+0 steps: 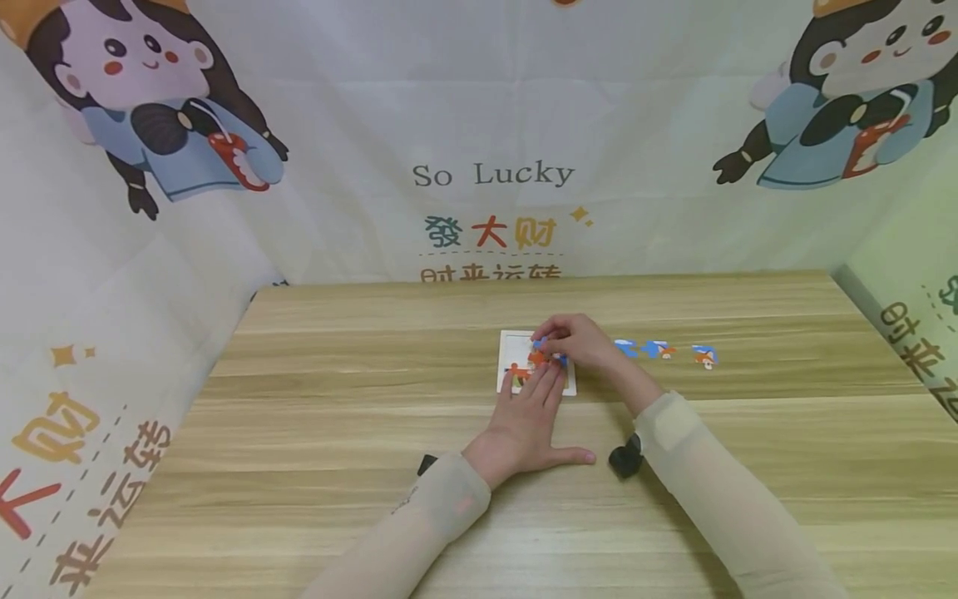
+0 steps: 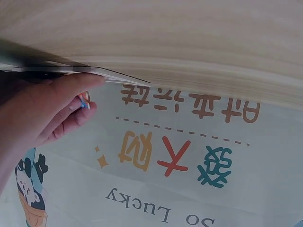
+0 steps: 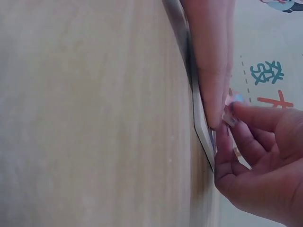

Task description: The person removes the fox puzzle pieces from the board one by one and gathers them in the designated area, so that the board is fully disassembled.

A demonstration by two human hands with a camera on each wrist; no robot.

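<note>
A small white-framed jigsaw puzzle board [image 1: 512, 337] lies flat on the wooden table, partly filled with orange and blue pieces. My left hand [image 1: 524, 428] reaches over its near edge with straight fingers resting on the pieces, thumb stretched out to the right. From the right, my right hand [image 1: 580, 343] comes in over the board's upper right part. Between its thumb and fingers it pinches a puzzle piece [image 3: 235, 99] with blue on it, tilted up from the board. That same piece [image 2: 85, 99] shows past the left hand in the left wrist view. Fingers cover much of the picture.
Right of the board, loose blue-and-white puzzle pieces [image 1: 624, 348] lie in a row, with an orange-and-blue piece [image 1: 704, 357] farthest right. A black wrist device [image 1: 625, 460] sits at the right sleeve. A printed cloth [image 1: 494, 125] hangs behind the table's back edge.
</note>
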